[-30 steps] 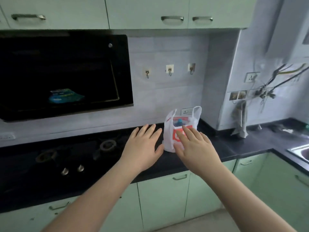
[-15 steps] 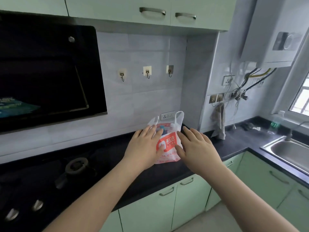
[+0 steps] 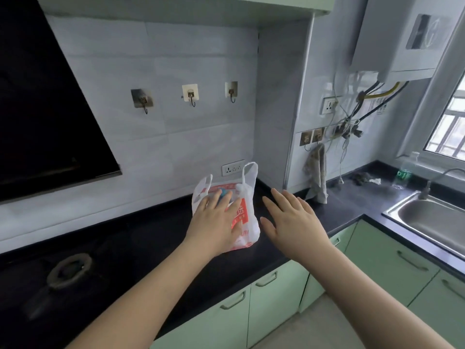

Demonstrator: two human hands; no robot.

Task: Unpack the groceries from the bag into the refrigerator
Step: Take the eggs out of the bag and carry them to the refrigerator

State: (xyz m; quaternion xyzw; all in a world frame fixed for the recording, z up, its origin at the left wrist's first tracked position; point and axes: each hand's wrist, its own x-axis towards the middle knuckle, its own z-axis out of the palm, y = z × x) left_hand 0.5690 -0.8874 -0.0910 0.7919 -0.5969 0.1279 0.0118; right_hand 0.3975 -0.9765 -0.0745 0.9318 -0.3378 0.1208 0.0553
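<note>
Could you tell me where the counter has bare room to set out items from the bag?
Bare counter lies between the burner and the bag, and between the hanging cloth and the sink. The far corner by the bottle holds scraps; the left hand covers the bag's front.

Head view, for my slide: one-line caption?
Left hand on plastic grocery bag, right hand open beside it, black countertop.

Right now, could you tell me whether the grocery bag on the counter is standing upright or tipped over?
Upright: the grocery bag stands on the counter, both handles pointing up.
</note>
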